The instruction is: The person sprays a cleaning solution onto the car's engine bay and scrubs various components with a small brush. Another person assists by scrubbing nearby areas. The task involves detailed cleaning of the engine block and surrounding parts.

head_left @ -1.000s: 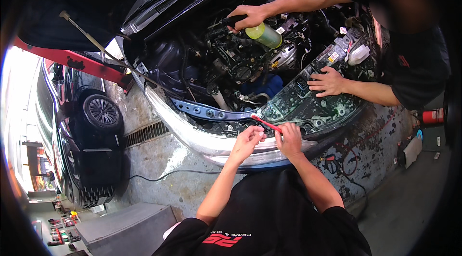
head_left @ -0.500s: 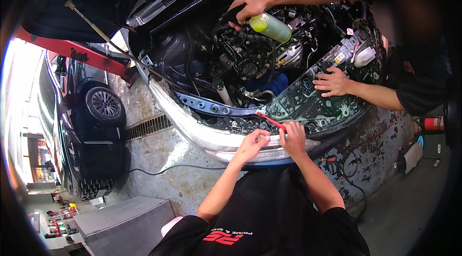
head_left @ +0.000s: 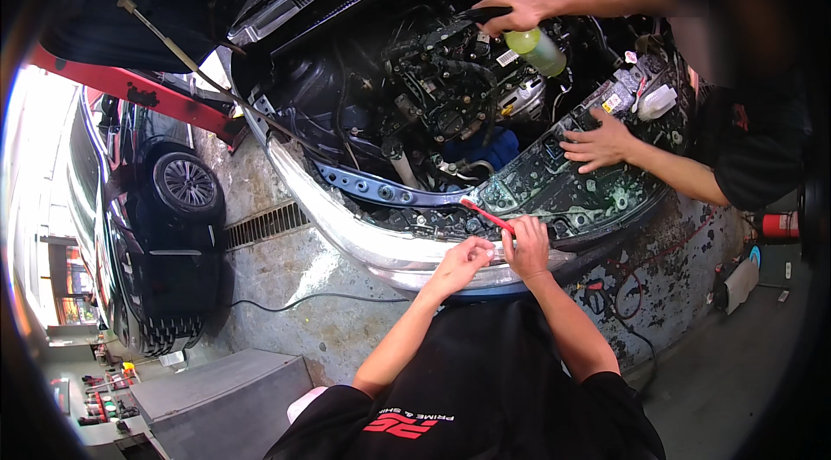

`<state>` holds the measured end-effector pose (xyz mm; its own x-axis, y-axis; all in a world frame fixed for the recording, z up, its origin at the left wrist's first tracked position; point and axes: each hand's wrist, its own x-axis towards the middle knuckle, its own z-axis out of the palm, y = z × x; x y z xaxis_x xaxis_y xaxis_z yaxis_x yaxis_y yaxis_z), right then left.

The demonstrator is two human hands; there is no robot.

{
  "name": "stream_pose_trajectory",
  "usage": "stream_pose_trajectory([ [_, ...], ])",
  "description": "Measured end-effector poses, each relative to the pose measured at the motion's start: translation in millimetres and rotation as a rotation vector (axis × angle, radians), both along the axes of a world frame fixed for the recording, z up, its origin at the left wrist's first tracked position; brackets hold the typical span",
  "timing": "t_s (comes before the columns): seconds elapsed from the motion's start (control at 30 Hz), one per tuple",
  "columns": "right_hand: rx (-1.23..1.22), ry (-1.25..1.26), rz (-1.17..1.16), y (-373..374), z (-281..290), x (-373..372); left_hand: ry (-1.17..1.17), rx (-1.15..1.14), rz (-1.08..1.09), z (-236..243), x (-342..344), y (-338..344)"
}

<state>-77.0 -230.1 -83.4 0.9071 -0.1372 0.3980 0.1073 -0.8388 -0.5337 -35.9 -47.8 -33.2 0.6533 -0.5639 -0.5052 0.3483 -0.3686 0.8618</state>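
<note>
The right hand grips the handle of a red brush, fingers closed around it, at the front edge of the open engine bay. The brush head points up-left toward the blue crossmember. The left hand rests just beside the right, fingers curled, holding nothing visible. Across the engine bay, a co-worker's hand holds a green spray bottle; the co-worker's other hand lies flat on the bay's edge.

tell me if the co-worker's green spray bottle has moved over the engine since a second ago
Yes. The spray bottle has shifted rightward, away from the prop rod and toward the white reservoir.
</note>
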Motion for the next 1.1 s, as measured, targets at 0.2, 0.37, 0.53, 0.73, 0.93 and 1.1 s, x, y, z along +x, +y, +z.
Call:
stream_pose_trajectory([
  [0.2,-0.012,0.015,-0.007,0.2,2.2,-1.0,0.012,0.035,-0.028,2.9,-3.7,-3.6],
  [0.37,-0.022,0.021,-0.021,-0.3,-0.8,-1.5,0.014,0.013,-0.031,0.8,-5.7,-4.4],
  [0.53,-0.020,0.027,-0.021,0.6,-1.4,-1.7,0.002,0.008,-0.032,-4.1,-6.4,-1.5],
  [0.73,-0.022,0.015,-0.016,0.7,-2.1,-1.2,0.001,-0.001,-0.033,1.7,-6.5,-0.6],
  [0.93,-0.027,0.020,-0.016,0.6,-5.4,-1.5,0.011,0.000,-0.026,-1.3,-7.3,0.7],
  [1.1,-0.030,0.026,-0.012,0.5,-3.8,-1.9,0.022,-0.019,-0.015,-8.5,-9.0,2.9],
])
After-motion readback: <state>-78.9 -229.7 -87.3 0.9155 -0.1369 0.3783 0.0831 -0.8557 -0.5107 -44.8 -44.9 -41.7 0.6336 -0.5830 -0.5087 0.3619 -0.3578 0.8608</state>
